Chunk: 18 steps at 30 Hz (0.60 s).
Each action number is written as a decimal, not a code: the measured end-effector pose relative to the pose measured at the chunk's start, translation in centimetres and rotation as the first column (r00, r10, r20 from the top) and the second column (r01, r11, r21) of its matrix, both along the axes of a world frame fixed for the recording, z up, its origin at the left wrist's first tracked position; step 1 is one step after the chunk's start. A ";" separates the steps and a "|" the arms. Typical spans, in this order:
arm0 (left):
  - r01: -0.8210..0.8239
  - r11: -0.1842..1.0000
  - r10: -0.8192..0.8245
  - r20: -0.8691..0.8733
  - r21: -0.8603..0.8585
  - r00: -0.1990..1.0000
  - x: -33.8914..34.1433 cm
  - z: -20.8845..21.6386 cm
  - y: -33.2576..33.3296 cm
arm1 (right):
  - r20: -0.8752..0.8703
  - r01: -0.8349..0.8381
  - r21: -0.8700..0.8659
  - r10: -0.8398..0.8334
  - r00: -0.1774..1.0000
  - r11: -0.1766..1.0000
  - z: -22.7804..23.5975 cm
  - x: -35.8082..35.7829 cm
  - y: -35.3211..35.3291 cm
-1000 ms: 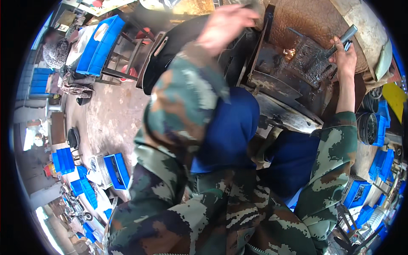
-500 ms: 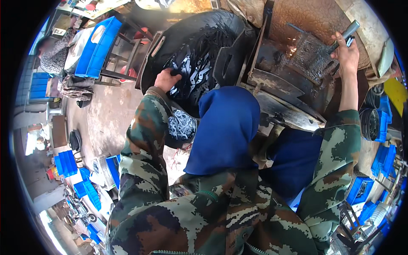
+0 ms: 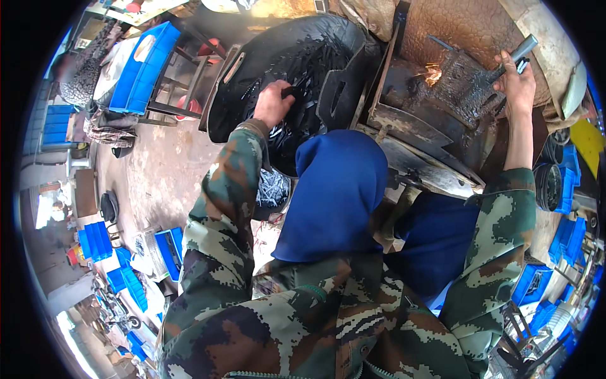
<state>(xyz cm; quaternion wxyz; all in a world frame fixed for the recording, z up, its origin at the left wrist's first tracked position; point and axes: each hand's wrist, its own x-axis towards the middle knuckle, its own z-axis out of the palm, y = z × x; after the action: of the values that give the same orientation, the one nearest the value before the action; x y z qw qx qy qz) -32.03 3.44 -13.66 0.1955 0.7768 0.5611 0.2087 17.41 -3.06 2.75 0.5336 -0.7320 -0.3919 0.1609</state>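
My left hand (image 3: 274,104) is over the heap of dark flat metal pieces (image 3: 315,72) in a large black tub (image 3: 284,33). Its thumb and fingers curl together around something dark that I cannot make out. On the right, my right hand (image 3: 517,88) wraps around a grey metal tube-like handle (image 3: 525,47), whose upper end sticks out past the fingers. Beside that hand lies a dark, wet-looking crusted block (image 3: 464,85) inside a grimy metal trough (image 3: 404,120). Orange sparks (image 3: 432,74) show at the block's left side.
A small container of shiny thin metal pieces (image 3: 273,188) stands below the tub. Blue cloth (image 3: 338,196) covers my knees. At the upper left, a person (image 3: 85,76) is beside a blue bin (image 3: 144,68). More blue bins (image 3: 530,284) stand at right.
My left hand has moved right and slightly away from me, deeper over the heap. Orange sparks beside the block are larger. My right hand has barely shifted and keeps its grip.
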 end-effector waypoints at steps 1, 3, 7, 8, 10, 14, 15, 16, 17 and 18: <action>0.056 0.998 -0.055 -0.007 0.031 0.998 -0.9 0.2 0.1 | -0.001 0.000 -0.007 0.000 1.000 1.000 0.1 -0.1 0.1; -0.051 0.998 0.049 0.049 0.040 0.998 -3.2 -0.6 1.2 | -0.005 0.000 -0.014 0.000 1.000 1.000 0.0 -0.3 0.3; -0.320 0.944 0.316 -0.059 -0.074 0.947 -3.9 0.7 2.9 | -0.003 0.012 -0.009 -0.012 1.000 1.000 -0.2 0.5 -0.1; -0.320 0.945 0.317 -0.057 -0.071 0.947 -4.1 0.4 3.1 | -0.002 0.015 -0.015 -0.015 1.000 1.000 -0.1 0.5 -0.1; -0.290 0.957 0.290 -0.043 0.015 0.956 -6.4 -1.5 3.4 | -0.013 -0.003 -0.005 0.003 1.000 1.000 0.1 -0.7 0.3; -0.195 0.975 0.205 -0.099 0.103 0.974 -4.9 -2.6 3.0 | -0.001 0.003 -0.017 -0.003 1.000 1.000 -0.1 -0.5 0.3; -0.155 0.979 0.170 -0.116 0.133 0.979 -4.6 -2.7 2.7 | 0.001 0.004 -0.020 -0.004 1.000 1.000 -0.2 -0.4 0.3; -0.156 0.979 0.171 -0.115 0.129 0.979 -4.7 -2.7 2.5 | 0.000 0.004 -0.021 -0.004 1.000 1.000 -0.3 -0.3 0.3; -0.101 0.984 0.118 -0.109 0.146 0.987 -4.7 -2.6 2.4 | 0.001 0.007 -0.018 -0.007 1.000 1.000 -0.3 -0.1 0.3; -0.047 0.986 0.065 -0.104 0.163 0.993 -4.7 -2.5 2.3 | 0.004 0.008 -0.018 -0.007 1.000 1.000 -0.2 0.0 0.2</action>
<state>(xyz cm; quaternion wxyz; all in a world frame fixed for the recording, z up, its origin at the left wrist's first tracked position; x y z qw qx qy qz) -36.68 5.74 -16.14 0.0959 0.7840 0.5740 0.2160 17.40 -2.89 2.50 0.5270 -0.7384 -0.3887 0.1610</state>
